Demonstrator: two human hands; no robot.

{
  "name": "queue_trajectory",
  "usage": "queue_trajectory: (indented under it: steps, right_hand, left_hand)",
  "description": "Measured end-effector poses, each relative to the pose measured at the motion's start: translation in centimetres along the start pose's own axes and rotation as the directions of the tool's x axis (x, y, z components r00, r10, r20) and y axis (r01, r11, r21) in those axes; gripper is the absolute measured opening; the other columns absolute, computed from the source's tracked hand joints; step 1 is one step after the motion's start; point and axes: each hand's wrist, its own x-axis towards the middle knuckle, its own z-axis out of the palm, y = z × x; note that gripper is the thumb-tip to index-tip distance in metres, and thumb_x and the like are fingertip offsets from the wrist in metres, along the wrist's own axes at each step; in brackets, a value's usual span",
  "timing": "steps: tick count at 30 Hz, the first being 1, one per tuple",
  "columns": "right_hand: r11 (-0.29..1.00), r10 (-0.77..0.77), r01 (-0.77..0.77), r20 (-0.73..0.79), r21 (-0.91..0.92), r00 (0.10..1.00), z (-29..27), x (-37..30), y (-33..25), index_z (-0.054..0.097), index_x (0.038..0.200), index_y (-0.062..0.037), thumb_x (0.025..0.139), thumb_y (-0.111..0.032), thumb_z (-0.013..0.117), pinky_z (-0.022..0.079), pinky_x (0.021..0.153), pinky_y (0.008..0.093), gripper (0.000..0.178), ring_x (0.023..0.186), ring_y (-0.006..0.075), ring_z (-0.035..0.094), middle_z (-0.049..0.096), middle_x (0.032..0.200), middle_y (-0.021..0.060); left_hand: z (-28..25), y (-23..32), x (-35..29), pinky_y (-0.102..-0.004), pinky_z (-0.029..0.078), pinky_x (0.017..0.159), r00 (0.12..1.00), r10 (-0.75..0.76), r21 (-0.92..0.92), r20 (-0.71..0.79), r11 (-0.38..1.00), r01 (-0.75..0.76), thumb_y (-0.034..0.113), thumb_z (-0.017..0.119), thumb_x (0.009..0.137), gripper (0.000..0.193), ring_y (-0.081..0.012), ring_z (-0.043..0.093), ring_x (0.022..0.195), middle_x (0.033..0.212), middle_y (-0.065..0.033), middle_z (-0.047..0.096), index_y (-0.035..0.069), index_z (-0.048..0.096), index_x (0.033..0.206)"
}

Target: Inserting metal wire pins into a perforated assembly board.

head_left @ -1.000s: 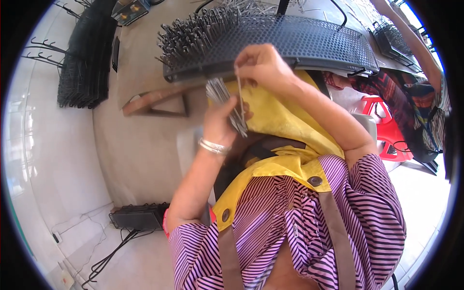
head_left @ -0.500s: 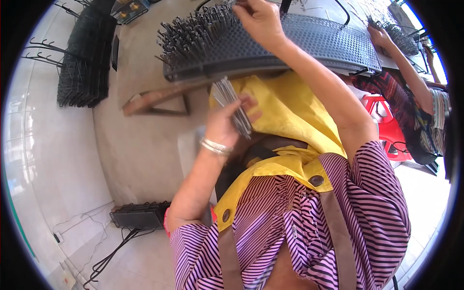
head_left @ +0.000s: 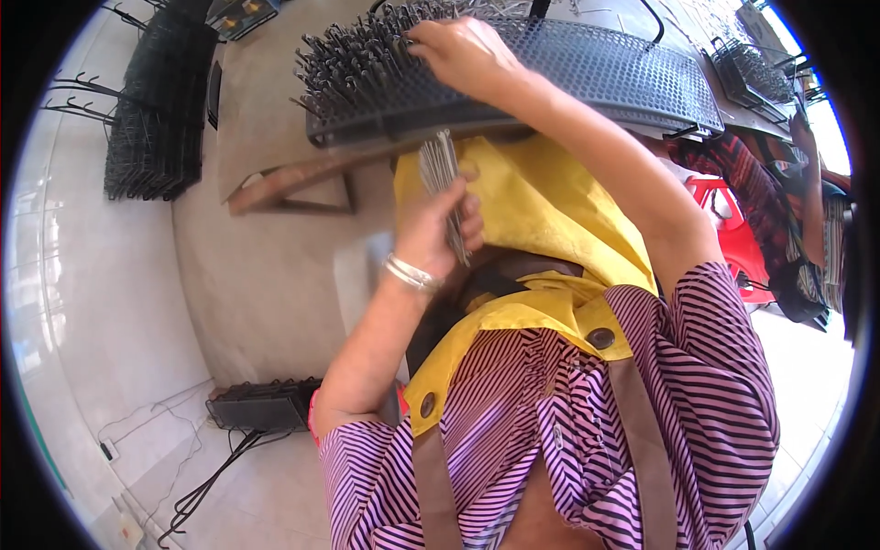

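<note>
My left hand [head_left: 438,227] is closed round a bundle of thin grey metal rods [head_left: 439,158], held above the yellow apron [head_left: 559,197] in my lap. My right hand [head_left: 469,57] reaches over a dark perforated metal tray [head_left: 605,69]. Its fingers are pinched together at the edge of a dense cluster of upright metal rods [head_left: 353,64] standing in the tray's left part. Whatever lies between those fingertips is too small to make out.
A brown wooden bar [head_left: 293,183] runs below the tray. Black wire racks with hooks [head_left: 156,110] stand at the far left, a black rack [head_left: 261,406] at lower left. A co-worker's arm [head_left: 811,188] and a red chair [head_left: 741,243] are at right.
My right hand has moved down and left along the rod cluster. My left hand has tightened round its bundle, which now stands more upright. The co-worker's arm has drawn back from the far tray.
</note>
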Motion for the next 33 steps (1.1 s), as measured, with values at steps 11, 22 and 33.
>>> queue_trajectory:
  steps: [11, 22, 33]
  right_hand:
    - [0.168, 0.399, -0.749, 0.650, 0.641, 0.646, -4.5, -6.4, -4.2, 0.054, 0.075, 0.0060, 0.072, -0.001, 0.057, 0.040, 0.038, 0.0201, 0.008, 0.045, 0.0102, 0.052, 0.056, 0.057, 0.0081]
    - [0.145, 0.597, -0.674, 0.479, 0.724, 0.643, -5.0, -6.4, -3.9, 0.055, 0.077, 0.0052, 0.072, -0.001, 0.056, 0.040, 0.039, 0.0197, 0.007, 0.046, 0.0082, 0.051, 0.056, 0.058, 0.0067]
    - [0.801, 0.452, -0.248, -0.279, 0.545, 0.847, -3.7, -0.3, -0.9, 0.053, 0.074, -0.0004, 0.070, 0.001, 0.056, 0.043, 0.049, 0.0311, 0.006, 0.055, 0.0301, 0.055, 0.053, 0.058, 0.0156]
  left_hand:
    - [0.4, 0.1, -0.3, -0.0239, 0.031, 0.040, 0.992, 0.129, 0.064, 0.008, 0.989, -0.130, 0.019, 0.049, 0.083, 0.019, -0.0126, 0.042, 0.049, 0.067, -0.0054, 0.050, 0.004, 0.051, 0.095]
    - [-0.7, 0.3, 0.3, -0.0286, 0.042, 0.046, 0.962, 0.202, 0.108, -0.181, 0.977, -0.185, 0.015, 0.047, 0.082, 0.015, -0.0196, 0.055, 0.061, 0.075, -0.0116, 0.057, 0.002, 0.049, 0.089]
    - [-0.7, -0.3, 0.3, -0.0308, 0.044, 0.053, 0.973, 0.145, 0.010, -0.182, 0.989, -0.146, 0.016, 0.049, 0.082, 0.013, -0.0186, 0.055, 0.067, 0.078, -0.0087, 0.057, 0.005, 0.049, 0.089]
